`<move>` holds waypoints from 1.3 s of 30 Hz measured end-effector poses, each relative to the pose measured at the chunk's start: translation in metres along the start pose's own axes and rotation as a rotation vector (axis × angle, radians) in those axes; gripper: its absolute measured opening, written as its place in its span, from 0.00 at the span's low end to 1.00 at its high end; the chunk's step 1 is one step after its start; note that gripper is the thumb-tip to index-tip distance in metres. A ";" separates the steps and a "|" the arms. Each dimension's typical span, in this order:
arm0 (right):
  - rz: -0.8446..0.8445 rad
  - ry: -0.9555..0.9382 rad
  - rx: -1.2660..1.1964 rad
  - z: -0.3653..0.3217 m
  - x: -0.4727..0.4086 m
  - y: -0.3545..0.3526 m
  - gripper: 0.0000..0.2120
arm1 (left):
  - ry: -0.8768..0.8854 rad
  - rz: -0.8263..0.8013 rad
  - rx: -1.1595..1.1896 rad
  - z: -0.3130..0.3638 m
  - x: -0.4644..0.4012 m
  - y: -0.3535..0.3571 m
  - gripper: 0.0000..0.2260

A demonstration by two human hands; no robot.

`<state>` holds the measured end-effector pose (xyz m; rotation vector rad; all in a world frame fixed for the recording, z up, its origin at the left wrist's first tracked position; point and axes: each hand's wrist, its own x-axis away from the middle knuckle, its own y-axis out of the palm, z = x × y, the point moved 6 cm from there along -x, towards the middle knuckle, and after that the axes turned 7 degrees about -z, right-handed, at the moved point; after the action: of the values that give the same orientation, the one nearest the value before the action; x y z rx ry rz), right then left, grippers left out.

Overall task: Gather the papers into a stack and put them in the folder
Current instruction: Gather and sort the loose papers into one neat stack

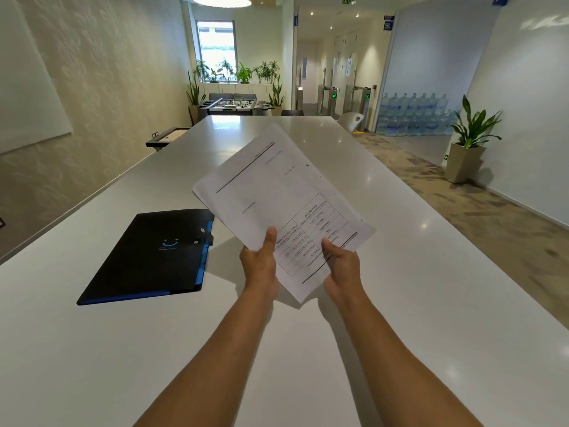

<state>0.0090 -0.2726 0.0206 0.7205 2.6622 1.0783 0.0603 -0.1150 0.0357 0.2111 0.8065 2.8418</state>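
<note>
PROGRESS: papers gathered into one stack, filing remaining | GRIP: left hand and right hand are both pinching the stack's near edge, holding it above the table | FOLDER: one black folder is lying closed, left of the grip | COUNT: two sheet edges showing, total unclear
</note>
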 end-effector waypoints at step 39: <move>-0.171 -0.291 0.768 -0.077 -0.015 -0.034 0.21 | 0.261 -0.083 -0.654 0.048 -0.030 -0.059 0.20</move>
<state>-0.0166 -0.3475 0.0522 0.6667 2.7617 -0.1276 0.1061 -0.0475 0.0425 -0.2802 -0.1096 2.9032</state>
